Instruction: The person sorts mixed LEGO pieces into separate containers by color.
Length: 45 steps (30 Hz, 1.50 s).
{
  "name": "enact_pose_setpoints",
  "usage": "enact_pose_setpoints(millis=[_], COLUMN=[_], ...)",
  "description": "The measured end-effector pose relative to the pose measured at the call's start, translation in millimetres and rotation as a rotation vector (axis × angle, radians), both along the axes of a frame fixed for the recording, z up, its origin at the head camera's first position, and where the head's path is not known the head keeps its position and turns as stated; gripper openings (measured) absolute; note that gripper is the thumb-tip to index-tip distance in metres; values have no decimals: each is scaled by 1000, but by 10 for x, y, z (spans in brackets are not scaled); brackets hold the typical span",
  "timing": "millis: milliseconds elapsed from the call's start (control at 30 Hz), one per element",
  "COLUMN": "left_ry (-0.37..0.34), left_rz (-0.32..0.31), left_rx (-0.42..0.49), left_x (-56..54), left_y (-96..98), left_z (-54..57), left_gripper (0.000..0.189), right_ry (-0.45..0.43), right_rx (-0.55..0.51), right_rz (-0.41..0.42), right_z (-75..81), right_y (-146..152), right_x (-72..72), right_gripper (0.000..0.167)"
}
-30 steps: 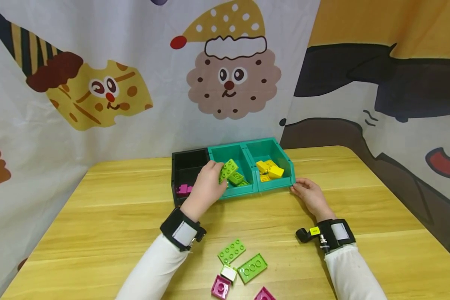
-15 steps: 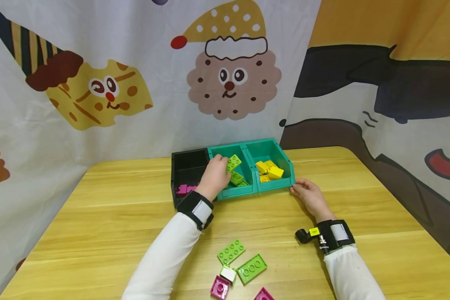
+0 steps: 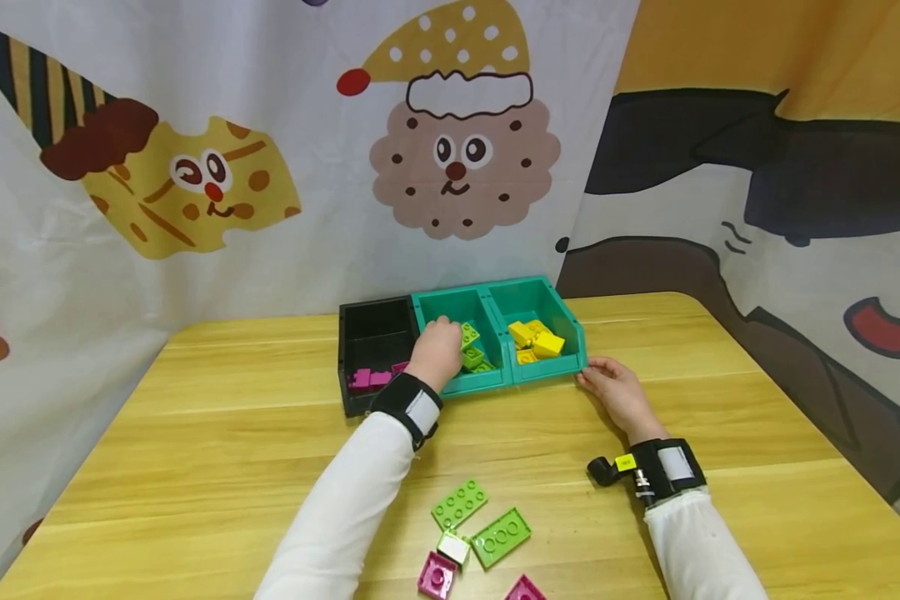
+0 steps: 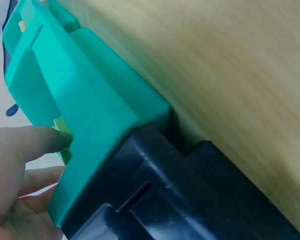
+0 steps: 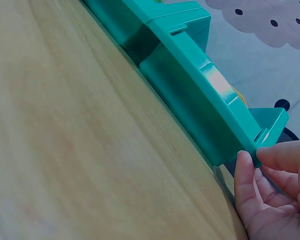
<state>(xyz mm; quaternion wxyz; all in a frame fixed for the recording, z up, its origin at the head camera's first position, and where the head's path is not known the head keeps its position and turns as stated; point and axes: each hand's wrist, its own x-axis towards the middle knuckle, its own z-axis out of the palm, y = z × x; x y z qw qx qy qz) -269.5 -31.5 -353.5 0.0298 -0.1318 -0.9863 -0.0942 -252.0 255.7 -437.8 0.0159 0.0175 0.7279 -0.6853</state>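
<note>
My left hand [image 3: 437, 350] reaches over the front of the middle teal bin [image 3: 476, 383] and holds a light green toy brick [image 3: 468, 335] by one end. In the left wrist view the thumb lies against that green brick [image 4: 63, 131], mostly hidden behind the bin wall. Other green bricks [image 3: 472, 360] lie beneath it in the bin. With thumb and fingertips my right hand [image 3: 617, 393] pinches the front right corner of the right teal bin [image 3: 562, 364], which contains several yellow bricks [image 3: 536, 340]. In the right wrist view the fingers [image 5: 245, 175] touch that corner.
A black bin [image 3: 378, 329] with magenta bricks [image 3: 369, 378] adjoins the teal ones on the left. Nearer on the wooden table [image 3: 217, 467] lie green bricks [image 3: 501, 537], a white-and-green piece [image 3: 453, 547] and magenta bricks [image 3: 437, 575]. A printed curtain [image 3: 307, 267] hangs behind.
My left hand has moved right and down into the middle bin, lowering the green brick onto the others. My right hand has stayed at the bin corner.
</note>
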Motion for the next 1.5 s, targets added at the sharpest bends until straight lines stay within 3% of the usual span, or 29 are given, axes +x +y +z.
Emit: enact_pose_setpoints(millis=[400,733,967,1167,1333,1500], left_ry=[-9,-58,-51,36,128,210], left_rz=[-4,-14,-39,-98,-145,-200], left_rx=[-110,-216,-26,140,262,301], left_x=[12,62,89,150,288,538], left_y=[44,88,30,-65,-133,-208], left_z=[-120,-100,-51,83,251,353], left_gripper=[18,24,37,36,32,27], right_ry=[0,-8,4,-4,-6,-8], right_rx=[-4,1,16,31,36,31], right_rz=[6,2,-6,-8,-4,-1], right_z=[-19,-17,-17,11,34,34], right_y=[-7,-25,-16,-6,-9,-19], right_x=[2,9,7,4,3,19], right_gripper=[36,36,35,36,38,37])
